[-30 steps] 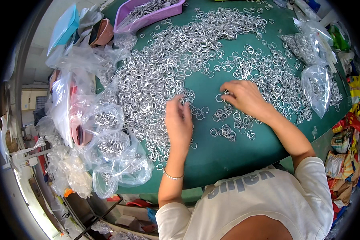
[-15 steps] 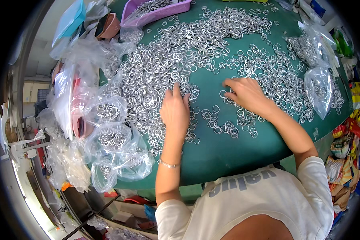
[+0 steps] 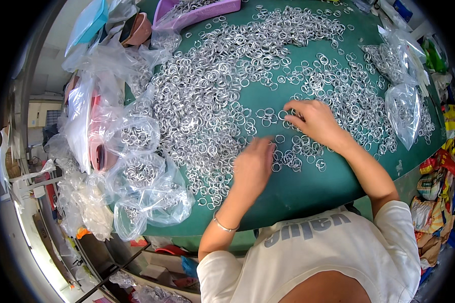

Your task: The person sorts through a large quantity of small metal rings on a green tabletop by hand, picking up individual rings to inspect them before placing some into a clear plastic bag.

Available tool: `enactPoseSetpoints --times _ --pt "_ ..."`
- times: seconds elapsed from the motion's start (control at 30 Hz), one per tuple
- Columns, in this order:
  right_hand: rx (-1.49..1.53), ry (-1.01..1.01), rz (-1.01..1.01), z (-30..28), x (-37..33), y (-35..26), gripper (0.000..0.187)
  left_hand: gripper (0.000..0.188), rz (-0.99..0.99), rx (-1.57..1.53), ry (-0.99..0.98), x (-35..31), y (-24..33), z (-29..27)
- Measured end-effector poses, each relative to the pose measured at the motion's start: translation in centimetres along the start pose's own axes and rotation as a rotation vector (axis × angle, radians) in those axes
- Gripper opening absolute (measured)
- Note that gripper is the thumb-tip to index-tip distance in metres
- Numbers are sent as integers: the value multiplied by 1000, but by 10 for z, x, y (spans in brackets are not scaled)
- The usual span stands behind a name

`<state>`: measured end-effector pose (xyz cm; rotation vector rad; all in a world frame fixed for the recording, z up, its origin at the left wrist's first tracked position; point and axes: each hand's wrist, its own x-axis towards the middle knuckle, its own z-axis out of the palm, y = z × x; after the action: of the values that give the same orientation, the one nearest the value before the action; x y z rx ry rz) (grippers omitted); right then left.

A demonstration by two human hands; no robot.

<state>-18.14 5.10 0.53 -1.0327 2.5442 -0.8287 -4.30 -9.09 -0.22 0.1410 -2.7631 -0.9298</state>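
Note:
Many silvery metal rings [image 3: 197,96] lie in a wide heap on the green tabletop [image 3: 308,194]. My left hand [image 3: 254,164], blurred at the fingertips, reaches over the tabletop at the heap's right edge, its fingers stretched out beside a small cluster of rings [image 3: 289,160]. Farther right, my right hand [image 3: 316,121] rests low among a looser spread of rings [image 3: 349,93]. Its thumb and forefinger are apart, close to a few single rings [image 3: 266,116]; the other fingers are partly hidden. Neither hand visibly grips a ring.
Clear plastic bags [image 3: 149,177] with rings inside crowd the left edge. Another clear bag [image 3: 404,113] lies at the right edge. At the far side stands a purple tray [image 3: 202,15] of metal parts, with a pink container [image 3: 139,30] and a blue bin [image 3: 89,22] to its left.
My left hand has moved right and nearer to me, off the heap. Several rings now lie between the hands, near my right thumb and forefinger. The right hand has shifted only slightly.

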Motion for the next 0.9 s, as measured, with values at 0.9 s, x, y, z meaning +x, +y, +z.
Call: enactPoseSetpoints --times 0.9 --pt "-399 105 -107 11 6 6 14 19 -134 193 66 -35 -21 -1"
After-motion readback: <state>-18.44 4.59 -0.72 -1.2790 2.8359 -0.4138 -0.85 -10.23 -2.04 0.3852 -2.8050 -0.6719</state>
